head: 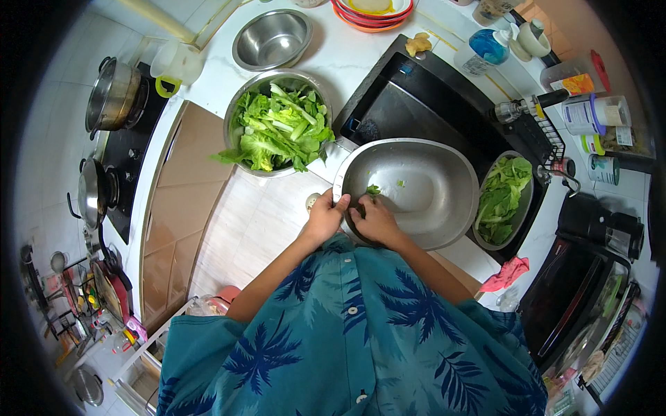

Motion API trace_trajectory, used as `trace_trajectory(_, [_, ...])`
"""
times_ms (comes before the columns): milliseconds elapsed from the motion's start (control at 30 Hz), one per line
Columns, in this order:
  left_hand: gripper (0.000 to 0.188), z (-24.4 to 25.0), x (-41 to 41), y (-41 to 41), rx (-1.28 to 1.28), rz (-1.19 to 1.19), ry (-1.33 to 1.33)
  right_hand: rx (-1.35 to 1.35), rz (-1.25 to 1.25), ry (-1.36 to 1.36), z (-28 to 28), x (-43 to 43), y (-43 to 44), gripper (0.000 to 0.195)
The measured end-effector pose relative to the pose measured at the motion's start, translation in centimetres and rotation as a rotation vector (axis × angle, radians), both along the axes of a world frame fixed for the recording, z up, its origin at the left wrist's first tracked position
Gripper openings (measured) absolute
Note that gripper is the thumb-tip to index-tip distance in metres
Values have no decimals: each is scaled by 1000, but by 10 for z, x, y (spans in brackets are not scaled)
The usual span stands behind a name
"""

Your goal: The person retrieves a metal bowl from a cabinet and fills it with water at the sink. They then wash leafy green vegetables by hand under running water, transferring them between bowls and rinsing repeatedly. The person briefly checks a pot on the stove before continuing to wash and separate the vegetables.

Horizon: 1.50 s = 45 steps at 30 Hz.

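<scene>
A large oval metal basin (pixel 416 171) is tilted in front of me at the near edge of the black sink (pixel 416 104). My left hand (pixel 325 216) grips the basin's left rim, thumb on top. Inside, against the near left wall, my right hand (pixel 375 221) touches a small green leaf scrap (pixel 372 190); its fingertips are partly hidden. Another green bit lies on the basin's floor. Leafy greens (pixel 281 127) fill a round steel bowl (pixel 227 122) to the upper left. More leaves (pixel 504 200) lie in an oval metal colander or bowl (pixel 525 208) at the sink's right end.
An empty steel bowl (pixel 273 39) and stacked red-rimmed plates (pixel 372 15) stand on the back counter. Ginger (pixel 418 44) rests on the sink's corner, near a blue pump bottle (pixel 484 49). A faucet (pixel 512 110) reaches over the sink. A pot (pixel 112 96) sits on the stove at left; a pink cloth (pixel 507 274) lies right.
</scene>
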<state>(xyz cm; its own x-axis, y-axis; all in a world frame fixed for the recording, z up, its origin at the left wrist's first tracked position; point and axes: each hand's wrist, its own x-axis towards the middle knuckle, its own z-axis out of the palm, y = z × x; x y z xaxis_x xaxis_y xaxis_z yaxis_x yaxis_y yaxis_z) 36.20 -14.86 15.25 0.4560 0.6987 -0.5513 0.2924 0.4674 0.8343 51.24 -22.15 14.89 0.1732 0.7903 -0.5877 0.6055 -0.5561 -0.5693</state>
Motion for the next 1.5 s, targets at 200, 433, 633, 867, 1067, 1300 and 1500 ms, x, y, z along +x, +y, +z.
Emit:
trace_trajectory(200, [33,26,0,3,-47,-40,96,99,-4,77,-13,-12,-8,37])
trace_trajectory(433, [31,21,-3,0,38,-47,112,-30,64,-10,5,-15,-3,40])
trace_trajectory(633, [28,18,-3,1,95,-83,111,-128,-5,-37,8,-28,14,42])
trace_trajectory(867, [28,14,-7,-2,127,-7,49,-100,35,58,5,-25,10,29])
trace_trajectory(1067, [29,28,-1,9,113,-27,103,63,-385,174,27,61,19,18])
trace_trajectory(1300, [36,20,-7,6,98,-21,68,929,-213,-102,166,53,148,14])
trace_trajectory(1500, [33,25,-1,9,115,-68,131,966,414,-189,103,-19,239,20])
